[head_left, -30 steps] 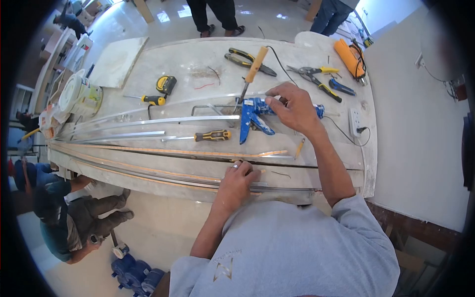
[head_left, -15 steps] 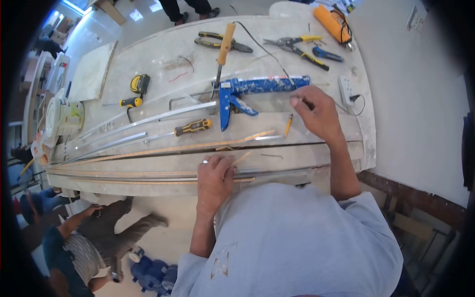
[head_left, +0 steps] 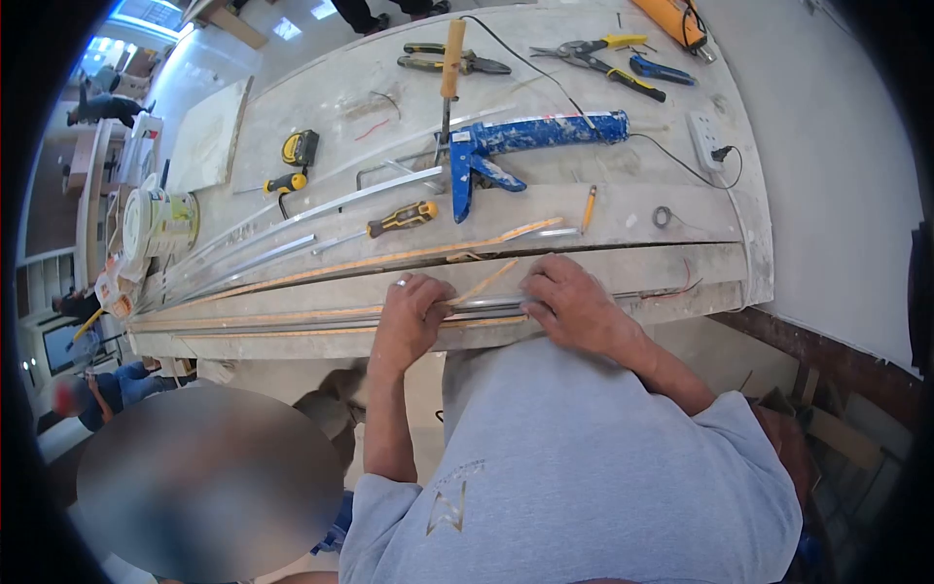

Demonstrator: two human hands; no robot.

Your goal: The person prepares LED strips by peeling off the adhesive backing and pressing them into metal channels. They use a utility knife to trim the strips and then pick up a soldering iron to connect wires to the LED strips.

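Observation:
Both my hands are at the table's near edge, over a thin metal channel (head_left: pixel 486 304). My left hand (head_left: pixel 409 316) is closed, thumb and fingers together, on a narrow yellow-orange strip (head_left: pixel 486 279) whose free end sticks up to the right. My right hand (head_left: pixel 576 304) has its fingers bent around the channel, just right of that end; its fingertips are partly hidden. Thin red and dark wires (head_left: pixel 686 284) extend beyond my right hand. A second orange strip (head_left: pixel 389 255) lies lengthwise behind my hands. A small grey wire coil (head_left: pixel 663 216) rests farther back.
A blue caulking gun (head_left: pixel 555 133), a soldering iron (head_left: pixel 452 63), a screwdriver (head_left: pixel 402 219), pliers (head_left: pixel 457 60), snips (head_left: pixel 598 63) and a tape measure (head_left: pixel 300 148) lie on the table. A power strip (head_left: pixel 705 141) is at right. Someone's blurred form (head_left: pixel 209 487) is close at lower left.
My right hand has come down from beside the caulking gun to the metal channel. The grey wire coil now shows on the table. The person at lower left appears nearer.

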